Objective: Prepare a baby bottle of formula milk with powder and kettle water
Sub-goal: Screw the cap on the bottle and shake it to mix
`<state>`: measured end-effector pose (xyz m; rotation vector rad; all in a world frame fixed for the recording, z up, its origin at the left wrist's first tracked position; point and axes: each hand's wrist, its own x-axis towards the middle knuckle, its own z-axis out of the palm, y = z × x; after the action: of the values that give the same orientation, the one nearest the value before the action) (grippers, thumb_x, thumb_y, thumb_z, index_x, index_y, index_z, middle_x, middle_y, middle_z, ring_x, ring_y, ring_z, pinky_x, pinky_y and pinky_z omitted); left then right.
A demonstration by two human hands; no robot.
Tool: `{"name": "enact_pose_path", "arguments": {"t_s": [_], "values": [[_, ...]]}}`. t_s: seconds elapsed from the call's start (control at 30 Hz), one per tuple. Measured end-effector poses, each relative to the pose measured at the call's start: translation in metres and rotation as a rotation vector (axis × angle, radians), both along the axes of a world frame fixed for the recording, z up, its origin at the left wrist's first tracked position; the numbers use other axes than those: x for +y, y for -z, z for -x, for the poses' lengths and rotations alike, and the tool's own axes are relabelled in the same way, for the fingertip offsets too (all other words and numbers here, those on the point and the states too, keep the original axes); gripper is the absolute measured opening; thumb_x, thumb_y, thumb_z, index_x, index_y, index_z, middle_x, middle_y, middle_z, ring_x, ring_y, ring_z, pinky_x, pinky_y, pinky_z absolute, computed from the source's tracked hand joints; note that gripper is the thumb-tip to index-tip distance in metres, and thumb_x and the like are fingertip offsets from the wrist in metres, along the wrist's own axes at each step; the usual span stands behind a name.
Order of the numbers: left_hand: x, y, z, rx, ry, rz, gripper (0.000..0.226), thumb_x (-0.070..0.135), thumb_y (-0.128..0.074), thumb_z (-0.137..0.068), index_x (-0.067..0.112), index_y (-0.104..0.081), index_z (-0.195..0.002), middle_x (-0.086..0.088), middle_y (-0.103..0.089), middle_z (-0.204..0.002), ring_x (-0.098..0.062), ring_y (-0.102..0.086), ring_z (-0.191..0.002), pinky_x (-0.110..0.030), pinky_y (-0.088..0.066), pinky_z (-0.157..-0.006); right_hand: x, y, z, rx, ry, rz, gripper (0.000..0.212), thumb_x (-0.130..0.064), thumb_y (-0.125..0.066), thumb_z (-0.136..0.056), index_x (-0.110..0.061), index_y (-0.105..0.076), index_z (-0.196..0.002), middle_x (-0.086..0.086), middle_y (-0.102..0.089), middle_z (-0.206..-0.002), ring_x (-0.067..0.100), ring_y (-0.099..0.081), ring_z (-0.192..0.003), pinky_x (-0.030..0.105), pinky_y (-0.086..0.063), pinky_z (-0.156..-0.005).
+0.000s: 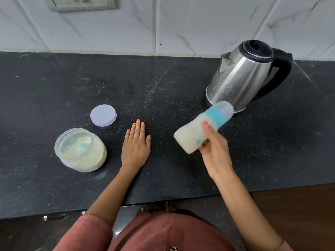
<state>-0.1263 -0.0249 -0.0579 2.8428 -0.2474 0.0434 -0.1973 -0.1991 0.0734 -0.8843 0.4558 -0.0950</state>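
A person's right hand grips a tilted baby bottle clear of the dark counter.

The bottle is filled with pale, cloudy, milky liquid. It has a teal collar and a clear cap, and the cap end points up and away from the grip towards the steel kettle just beyond it. The fingers curl round the bottle's lower body, with the thumb across its front. Well to the left of the grip, the left hand lies flat on the counter with straight fingers, holding nothing. Further left stands an open jar of cream powder with something teal inside. Its pale lid lies just beyond the jar.
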Motion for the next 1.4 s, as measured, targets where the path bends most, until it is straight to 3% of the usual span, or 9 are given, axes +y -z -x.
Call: {"name": "enact_pose_path", "arguments": {"t_s": [0.07, 0.23, 0.4, 0.57, 0.73, 0.93, 1.07, 1.27, 1.4], "values": [[0.0, 0.0, 0.0, 0.003, 0.0, -0.004, 0.053, 0.031, -0.024, -0.099, 0.006, -0.011, -0.145, -0.009, -0.008, -0.155, -0.02, -0.006, -0.143, -0.033, -0.002, -0.115, 0.001, 0.002, -0.001, -0.013, 0.034, -0.023, 0.018, -0.018, -0.061, -0.073, -0.018, -0.063, -0.091, -0.006, -0.072, -0.085, 0.007, -0.068, -0.083, 0.027, -0.056, -0.077], [0.0, -0.001, -0.001, 0.019, -0.004, -0.004, 0.053, 0.032, -0.022, -0.099, 0.008, -0.009, -0.145, -0.007, -0.006, -0.155, -0.019, -0.004, -0.144, -0.033, -0.002, -0.115, 0.01, 0.006, 0.017, 0.053, -0.371, 0.354, 0.029, -0.016, -0.069, -0.056, -0.016, -0.067, -0.085, -0.004, -0.074, -0.078, 0.008, -0.068, -0.079, 0.022, -0.056, -0.073], [0.0, -0.001, 0.0, 0.011, 0.0, 0.0, 0.053, 0.031, -0.023, -0.099, 0.007, -0.011, -0.145, -0.008, -0.007, -0.155, -0.02, -0.006, -0.144, -0.034, -0.002, -0.115, 0.0, -0.001, -0.006, 0.001, 0.013, -0.033, 0.019, -0.02, -0.061, -0.071, -0.016, -0.064, -0.089, -0.005, -0.073, -0.081, 0.006, -0.068, -0.079, 0.026, -0.056, -0.075], [0.0, -0.002, -0.001, 0.023, -0.003, 0.002, 0.053, 0.031, -0.023, -0.099, 0.008, -0.01, -0.145, -0.007, -0.007, -0.155, -0.019, -0.005, -0.144, -0.033, -0.002, -0.115, 0.012, 0.0, 0.015, 0.017, -0.343, 0.328, 0.026, -0.016, -0.067, -0.058, -0.016, -0.066, -0.084, -0.006, -0.074, -0.075, 0.005, -0.068, -0.075, 0.021, -0.056, -0.071], [0.0, -0.002, 0.0, 0.012, 0.001, 0.004, 0.053, 0.031, -0.023, -0.099, 0.007, -0.011, -0.145, -0.008, -0.008, -0.155, -0.02, -0.005, -0.144, -0.033, -0.002, -0.116, -0.002, -0.004, -0.003, -0.043, 0.029, 0.009, 0.02, -0.02, -0.061, -0.068, -0.016, -0.064, -0.088, -0.006, -0.072, -0.081, 0.005, -0.068, -0.079, 0.023, -0.057, -0.073], [0.0, -0.003, 0.0, 0.027, -0.003, -0.008, 0.053, 0.032, -0.022, -0.099, 0.008, -0.009, -0.145, -0.007, -0.005, -0.156, -0.019, -0.004, -0.144, -0.033, -0.001, -0.115, 0.012, 0.004, 0.019, 0.026, -0.356, 0.309, 0.027, -0.012, -0.076, -0.055, -0.016, -0.07, -0.081, -0.003, -0.074, -0.076, 0.011, -0.068, -0.078, 0.022, -0.056, -0.071], [-0.001, -0.003, 0.0, 0.014, 0.001, 0.0, 0.053, 0.031, -0.023, -0.1, 0.007, -0.01, -0.145, -0.008, -0.007, -0.155, -0.02, -0.005, -0.144, -0.033, -0.002, -0.115, -0.002, -0.001, -0.003, 0.011, -0.008, -0.083, 0.024, -0.024, -0.067, -0.066, -0.017, -0.069, -0.088, -0.001, -0.072, -0.09, 0.01, -0.067, -0.086, 0.028, -0.058, -0.076], [0.0, -0.004, 0.0, 0.027, 0.003, -0.003, 0.053, 0.032, -0.021, -0.1, 0.008, -0.008, -0.145, -0.007, -0.005, -0.155, -0.019, -0.003, -0.144, -0.033, -0.001, -0.115, 0.011, 0.003, 0.016, 0.079, -0.347, 0.279, 0.028, -0.017, -0.066, -0.058, -0.015, -0.066, -0.086, -0.005, -0.074, -0.076, 0.007, -0.068, -0.077, 0.022, -0.056, -0.07], [0.0, -0.003, 0.001, 0.013, 0.001, 0.0, 0.053, 0.032, -0.022, -0.1, 0.007, -0.01, -0.145, -0.008, -0.007, -0.155, -0.02, -0.005, -0.144, -0.033, -0.002, -0.116, -0.003, -0.003, -0.001, 0.033, -0.037, 0.033, 0.015, -0.013, -0.062, -0.071, -0.015, -0.065, -0.086, -0.004, -0.072, -0.082, 0.007, -0.068, -0.078, 0.025, -0.056, -0.074]]}}
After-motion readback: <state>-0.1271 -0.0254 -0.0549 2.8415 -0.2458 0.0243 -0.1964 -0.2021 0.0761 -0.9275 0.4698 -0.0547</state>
